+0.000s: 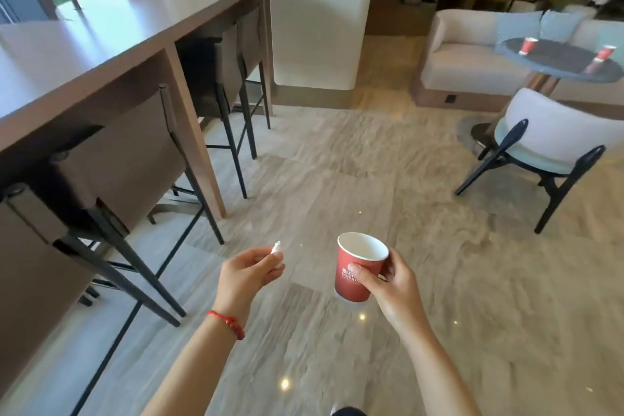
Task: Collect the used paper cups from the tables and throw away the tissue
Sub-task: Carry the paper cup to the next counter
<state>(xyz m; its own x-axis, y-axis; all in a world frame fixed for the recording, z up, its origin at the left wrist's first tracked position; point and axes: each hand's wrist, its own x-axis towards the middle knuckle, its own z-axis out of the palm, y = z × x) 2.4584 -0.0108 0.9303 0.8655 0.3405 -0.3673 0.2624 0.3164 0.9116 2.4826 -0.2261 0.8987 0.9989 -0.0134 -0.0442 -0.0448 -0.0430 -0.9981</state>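
red paper cup [358,268] upright in the right hand [388,284], fingers wrapped round it; left hand [244,272] pinches a white tissue [277,251]; two cups on the round table [557,59].

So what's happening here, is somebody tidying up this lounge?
Yes, it looks like clearing up. A person stands on the tiled floor, their right hand gripping an empty red paper cup and their left hand pinching a small white tissue. Two more red cups stand on the round table ahead to the right, not yet collected.
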